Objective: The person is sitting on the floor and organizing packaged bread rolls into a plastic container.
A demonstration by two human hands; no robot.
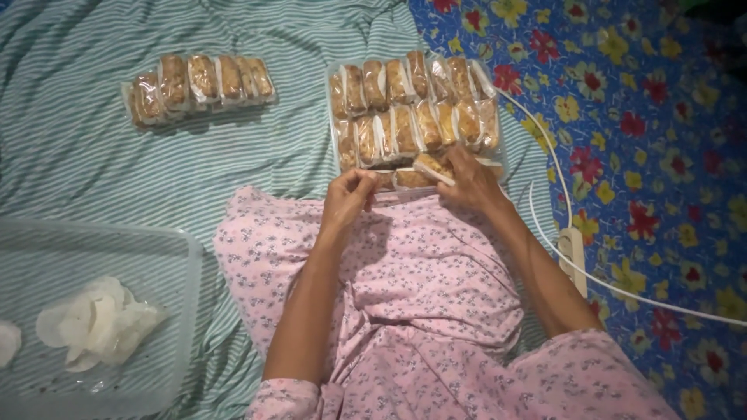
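A clear tray [334, 74] of several brown baked pieces wrapped in plastic lies on the striped cloth in front of my knees. My right hand [469, 183] grips one wrapped piece [430, 164] at the tray's near edge, tilted among the others. My left hand [348, 197] pinches the near left edge of the tray's plastic, fingers closed. Both forearms reach out over my pink flowered garment [436, 295].
A second row of wrapped pieces [198, 84] lies to the far left on the green striped cloth [78, 148]. A clear plastic box [167, 257] with white crackers [97, 319] sits at near left. A white cable and power strip [574, 253] run over the blue flowered cloth [654, 155] on the right.
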